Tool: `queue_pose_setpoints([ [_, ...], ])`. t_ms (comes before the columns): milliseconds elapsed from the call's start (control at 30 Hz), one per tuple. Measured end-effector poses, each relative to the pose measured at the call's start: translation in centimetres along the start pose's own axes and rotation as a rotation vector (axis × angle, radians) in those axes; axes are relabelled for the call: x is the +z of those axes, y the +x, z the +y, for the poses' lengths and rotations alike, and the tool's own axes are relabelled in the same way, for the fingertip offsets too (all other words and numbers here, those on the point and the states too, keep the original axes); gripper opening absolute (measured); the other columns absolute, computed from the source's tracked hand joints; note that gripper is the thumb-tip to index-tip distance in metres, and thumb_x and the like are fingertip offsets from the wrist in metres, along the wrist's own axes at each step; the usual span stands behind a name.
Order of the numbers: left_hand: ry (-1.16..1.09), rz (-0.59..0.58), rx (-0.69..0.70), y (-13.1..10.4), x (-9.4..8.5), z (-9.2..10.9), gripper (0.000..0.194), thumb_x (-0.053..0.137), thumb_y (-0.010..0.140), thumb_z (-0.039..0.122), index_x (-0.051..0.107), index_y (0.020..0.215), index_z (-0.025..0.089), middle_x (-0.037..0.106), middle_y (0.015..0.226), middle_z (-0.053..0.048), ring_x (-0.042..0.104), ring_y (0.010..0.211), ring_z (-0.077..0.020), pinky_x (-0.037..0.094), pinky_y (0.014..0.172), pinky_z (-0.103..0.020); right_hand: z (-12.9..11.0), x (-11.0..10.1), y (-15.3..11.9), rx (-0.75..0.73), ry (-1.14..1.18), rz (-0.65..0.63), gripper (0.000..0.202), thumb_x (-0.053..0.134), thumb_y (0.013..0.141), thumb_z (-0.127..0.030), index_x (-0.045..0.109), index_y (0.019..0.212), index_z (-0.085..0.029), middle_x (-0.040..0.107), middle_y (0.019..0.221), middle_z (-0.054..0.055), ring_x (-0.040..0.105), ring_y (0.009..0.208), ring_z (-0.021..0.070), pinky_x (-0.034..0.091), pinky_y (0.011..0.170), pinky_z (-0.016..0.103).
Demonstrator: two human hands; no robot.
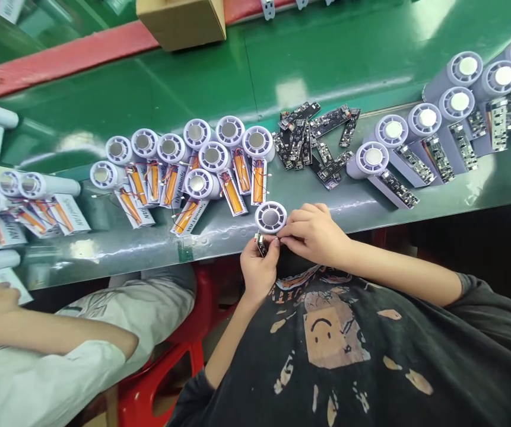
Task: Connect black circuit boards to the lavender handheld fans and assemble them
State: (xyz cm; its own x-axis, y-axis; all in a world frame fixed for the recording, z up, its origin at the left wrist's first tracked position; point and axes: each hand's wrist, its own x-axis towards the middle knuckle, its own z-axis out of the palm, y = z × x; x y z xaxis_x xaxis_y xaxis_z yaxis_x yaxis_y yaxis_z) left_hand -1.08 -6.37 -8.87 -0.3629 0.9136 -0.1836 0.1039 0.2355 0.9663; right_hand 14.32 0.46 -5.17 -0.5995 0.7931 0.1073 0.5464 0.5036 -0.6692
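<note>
Currently pinching small part [261, 243] between left hand [259, 270] and right hand [313, 232] fingertips; fan housing [270, 217] touching just above, nearer right hand.

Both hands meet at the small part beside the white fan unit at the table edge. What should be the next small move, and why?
Probably keep the left hand steady while the right hand presses the small part home. Both hands pinch it together, close against the fan unit, so it does not look seated yet.

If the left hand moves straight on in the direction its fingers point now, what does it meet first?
Probably the right hand, whose fingertips already meet the left hand at a small part. Beyond lies the white fan unit on the table edge; depth is unclear.
</note>
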Motion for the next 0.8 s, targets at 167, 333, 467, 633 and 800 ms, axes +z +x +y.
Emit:
queue_pose_setpoints([
  [167, 0.012, 0.023, 0.023, -0.2, 0.0, -0.3, 0.025, 0.071, 0.078, 0.041, 0.064, 0.075, 0.017, 0.062, 0.067, 0.001, 0.057, 0.063, -0.0120, 0.048, 0.065, -0.025, -0.3, 0.7, 0.2, 0.058, 0.067, 0.064, 0.009, 0.066, 0.083, -0.021, 0.073, 0.078, -0.022, 0.068, 0.080, -0.001, 0.048, 0.080, 0.0162, 0.021, 0.075, 0.034],
  [333, -0.036, -0.166, 0.054, -1.3, -2.0, 0.4, 0.037, 0.058, 0.086, 0.052, 0.069, 0.099, 0.019, 0.069, 0.084, -0.003, 0.059, 0.067, -0.0141, 0.047, 0.060, -0.026, -0.4, 0.7, 0.5, 0.092, 0.100, 0.118, 0.011, 0.061, 0.077, -0.016, 0.061, 0.066, -0.018, 0.061, 0.073, -0.001, 0.048, 0.075, 0.0144, 0.021, 0.072, 0.032],
  [467, 0.163, -0.190, -0.020, -2.4, -3.5, 1.3, 0.023, 0.059, 0.089, 0.040, 0.065, 0.094, 0.019, 0.071, 0.084, -0.004, 0.068, 0.073, -0.0167, 0.053, 0.069, -0.027, -0.4, 0.8, 0.5, 0.028, 0.012, 0.161, 0.014, 0.057, 0.074, -0.013, 0.054, 0.061, -0.018, 0.054, 0.067, -0.002, 0.042, 0.071, 0.0143, 0.020, 0.070, 0.033],
  [633, 0.155, -0.201, -0.118, -2.5, -3.0, 1.9, 0.022, 0.055, 0.091, 0.029, 0.047, 0.110, 0.021, 0.072, 0.083, -0.001, 0.065, 0.055, -0.0116, 0.052, 0.055, -0.023, -0.4, 1.1, 0.5, -0.055, -0.097, 0.171, 0.017, 0.054, 0.075, -0.014, 0.052, 0.059, -0.018, 0.052, 0.065, -0.001, 0.037, 0.071, 0.0153, 0.019, 0.070, 0.034],
  [800, 0.172, -0.235, -0.133, -2.3, -2.4, 1.4, 0.031, 0.054, 0.092, 0.027, 0.049, 0.122, 0.021, 0.072, 0.081, 0.000, 0.066, 0.056, -0.0124, 0.054, 0.055, -0.024, -0.5, 1.2, 0.5, -0.095, -0.166, 0.145, 0.020, 0.054, 0.078, -0.016, 0.054, 0.059, -0.018, 0.053, 0.066, 0.001, 0.036, 0.072, 0.0163, 0.019, 0.071, 0.035],
])
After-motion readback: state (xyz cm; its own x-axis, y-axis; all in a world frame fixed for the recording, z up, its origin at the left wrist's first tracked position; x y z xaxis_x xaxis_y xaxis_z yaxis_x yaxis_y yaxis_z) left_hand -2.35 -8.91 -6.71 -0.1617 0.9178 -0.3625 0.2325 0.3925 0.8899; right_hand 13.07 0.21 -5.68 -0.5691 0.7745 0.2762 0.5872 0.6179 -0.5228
